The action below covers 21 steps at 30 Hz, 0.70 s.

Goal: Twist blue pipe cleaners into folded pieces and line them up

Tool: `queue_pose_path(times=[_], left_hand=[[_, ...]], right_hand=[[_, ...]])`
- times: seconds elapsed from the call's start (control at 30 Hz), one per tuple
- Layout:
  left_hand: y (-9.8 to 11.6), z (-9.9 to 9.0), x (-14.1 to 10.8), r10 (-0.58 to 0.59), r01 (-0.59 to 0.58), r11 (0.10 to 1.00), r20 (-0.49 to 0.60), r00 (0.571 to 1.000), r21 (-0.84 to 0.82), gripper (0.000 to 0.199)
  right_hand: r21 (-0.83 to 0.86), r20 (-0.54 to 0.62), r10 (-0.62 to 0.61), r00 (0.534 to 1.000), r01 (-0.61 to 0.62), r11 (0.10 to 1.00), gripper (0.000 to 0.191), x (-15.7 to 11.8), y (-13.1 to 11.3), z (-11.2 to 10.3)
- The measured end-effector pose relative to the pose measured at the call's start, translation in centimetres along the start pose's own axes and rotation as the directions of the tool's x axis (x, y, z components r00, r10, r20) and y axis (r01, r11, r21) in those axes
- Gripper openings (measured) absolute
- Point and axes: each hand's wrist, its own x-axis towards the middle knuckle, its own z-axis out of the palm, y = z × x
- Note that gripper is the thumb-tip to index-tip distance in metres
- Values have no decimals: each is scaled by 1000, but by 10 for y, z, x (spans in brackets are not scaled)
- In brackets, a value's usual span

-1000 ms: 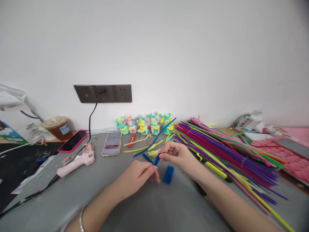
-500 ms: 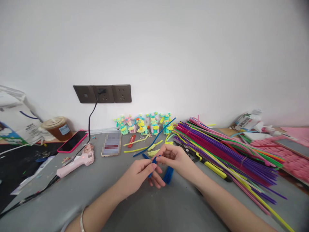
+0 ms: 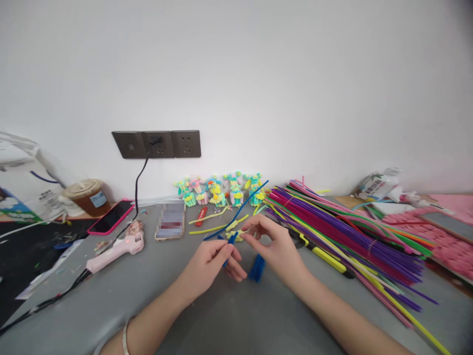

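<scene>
Between thumb and fingers, my left hand (image 3: 216, 261) pinches a small blue pipe-cleaner piece (image 3: 232, 238). My right hand (image 3: 271, 244) is just to its right, thumb and index finger pressed close together near some yellow pieces (image 3: 233, 231); whether anything thin is between them is too small to tell. A bunch of short blue pieces (image 3: 256, 267) lies on the grey table (image 3: 221, 320) below my right hand. One long blue stem (image 3: 240, 209) lies slantwise behind my hands.
Several pastel figures (image 3: 235, 190) stand along the wall. A pink glue gun (image 3: 116, 251), two phones (image 3: 170, 220) and a drink cup (image 3: 88, 197) are at left. Bundled purple and magenta stems (image 3: 343, 231) and yellow-handled pliers (image 3: 328, 261) lie at right.
My right hand has come off the blue piece and moved slightly right and up. My left hand has shifted a little left, still pinching the piece.
</scene>
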Motion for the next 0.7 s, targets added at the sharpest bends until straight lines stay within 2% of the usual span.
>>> queue_pose_path(times=[0.03, 0.1, 0.27, 0.5, 0.7], left_hand=[[0, 0, 1, -3, 3, 1000, -18, 1000, -3, 44], [0, -1, 1, -2, 2, 1000, -40, 999, -8, 45], [0, 2, 1, 11, -10, 1000, -36, 999, 4, 43], [0, 3, 0, 65, -65, 996, -5, 998, 60, 41], [2, 3, -3, 83, -86, 989, 31, 996, 118, 37]], right_hand=[[-94, -32, -83, 996, 80, 992, 10, -1, -1, 0], [-183, -24, -200, 979, 192, 964, 10, -3, -3, 0], [-250, 53, -262, 963, 267, 931, 13, -7, 5, 5], [-183, 94, -134, 986, 150, 972, 17, -7, 6, 6], [18, 154, 20, 988, -23, 1000, 13, -4, 2, 4]])
